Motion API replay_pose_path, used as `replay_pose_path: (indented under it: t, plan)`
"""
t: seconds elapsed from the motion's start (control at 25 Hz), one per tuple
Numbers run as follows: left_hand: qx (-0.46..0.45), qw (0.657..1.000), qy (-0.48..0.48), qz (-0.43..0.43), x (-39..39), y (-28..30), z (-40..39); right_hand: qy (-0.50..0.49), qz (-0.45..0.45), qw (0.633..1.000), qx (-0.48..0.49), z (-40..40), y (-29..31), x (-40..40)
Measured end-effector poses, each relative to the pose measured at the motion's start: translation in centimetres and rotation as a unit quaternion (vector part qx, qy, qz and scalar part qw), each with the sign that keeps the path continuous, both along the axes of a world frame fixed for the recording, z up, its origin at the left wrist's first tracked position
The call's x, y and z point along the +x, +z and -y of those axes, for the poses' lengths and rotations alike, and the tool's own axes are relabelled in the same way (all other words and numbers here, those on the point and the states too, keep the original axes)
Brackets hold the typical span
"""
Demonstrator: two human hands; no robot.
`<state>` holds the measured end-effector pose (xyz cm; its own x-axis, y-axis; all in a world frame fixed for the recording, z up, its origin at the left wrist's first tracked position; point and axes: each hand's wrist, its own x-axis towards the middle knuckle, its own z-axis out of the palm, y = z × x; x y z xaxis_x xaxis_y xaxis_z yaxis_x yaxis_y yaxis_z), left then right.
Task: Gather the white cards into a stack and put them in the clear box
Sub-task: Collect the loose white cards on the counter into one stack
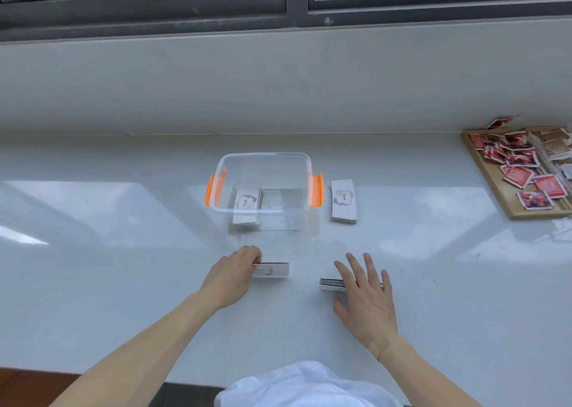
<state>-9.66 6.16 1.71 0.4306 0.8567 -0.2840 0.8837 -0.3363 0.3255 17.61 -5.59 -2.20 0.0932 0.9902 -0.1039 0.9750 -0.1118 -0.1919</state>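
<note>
On the glossy white counter (123,267) we see a clear rectangular plastic box with orange side handles (264,186), holding one stack of white "love" cards (246,204) at its left. A second stack of white cards (343,201) lies just right of the box. Our left hand (233,275) pinches a small card stack (274,269) by its left end, fingers curled closed. Our right hand (365,298) rests flat, fingers spread, atop another card stack (332,284). A wooden tray of red packets (507,202) sits far right.
</note>
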Motion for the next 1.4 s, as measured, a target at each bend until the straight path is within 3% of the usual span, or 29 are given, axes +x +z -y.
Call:
replay_pose_path:
  t: [0.32,0.56,0.76,0.96,1.16,1.4]
  plan:
    - [0.015,0.996,-0.053,0.075,9.2,-1.0,2.8,-0.007,-0.016,1.0,0.001,-0.2,-0.1,0.1]
    - [-0.084,0.985,-0.079,0.13,11.6,-1.4,3.8,-0.019,-0.002,1.0,0.021,0.0,-0.2,-0.2]
    - [-0.116,0.976,-0.072,0.171,13.8,-1.4,4.5,-0.019,-0.015,0.999,0.039,0.0,-0.2,0.0]
    - [-0.114,0.981,-0.056,0.15,14.3,-2.2,4.7,-0.022,-0.071,0.997,0.034,0.0,0.0,-0.1]
    - [-0.048,0.994,-0.065,0.08,15.0,-2.8,5.1,-0.097,-0.236,0.966,0.053,0.1,0.2,1.6]
    - [-0.012,0.997,-0.063,0.042,14.4,-3.1,5.0,-0.063,-0.167,0.984,0.011,0.7,0.3,3.6]
